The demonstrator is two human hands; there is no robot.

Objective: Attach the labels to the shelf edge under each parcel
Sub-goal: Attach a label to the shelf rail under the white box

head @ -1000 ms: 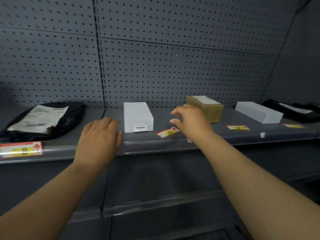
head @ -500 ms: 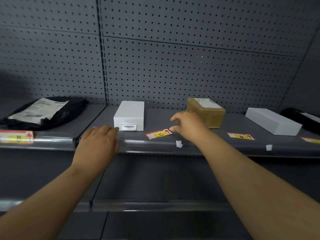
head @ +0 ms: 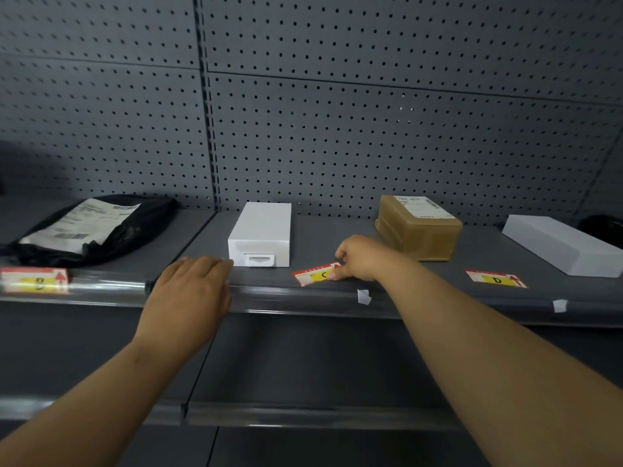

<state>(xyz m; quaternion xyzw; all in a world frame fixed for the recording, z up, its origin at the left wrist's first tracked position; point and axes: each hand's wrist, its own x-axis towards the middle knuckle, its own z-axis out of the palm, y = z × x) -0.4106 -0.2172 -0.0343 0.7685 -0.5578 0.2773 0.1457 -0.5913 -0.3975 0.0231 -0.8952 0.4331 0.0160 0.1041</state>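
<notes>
A red-and-yellow label marked C [head: 312, 274] lies flat on the grey shelf [head: 337, 237], between a white box [head: 261, 234] and a brown cardboard parcel [head: 418, 227]. My right hand [head: 359, 259] pinches the label's right end with thumb and fingertips. My left hand [head: 188, 294] rests palm-down, fingers together, on the shelf edge [head: 296, 298] just left of the white box, holding nothing. Another label [head: 35, 280] sits in the edge strip at far left under a black mailer bag [head: 94, 227]. A label marked D [head: 495, 278] lies loose on the shelf before a flat white box [head: 563, 246].
A grey pegboard wall [head: 337, 129] backs the shelf. Two small white tabs [head: 364, 296] [head: 559, 305] stick out of the edge strip. Another black bag [head: 603, 227] shows at far right. A lower shelf rail [head: 303, 414] runs below my arms.
My right hand has come down onto the C label and now pinches its right end. My left hand has settled on the shelf edge. My view has drawn closer to the shelf.
</notes>
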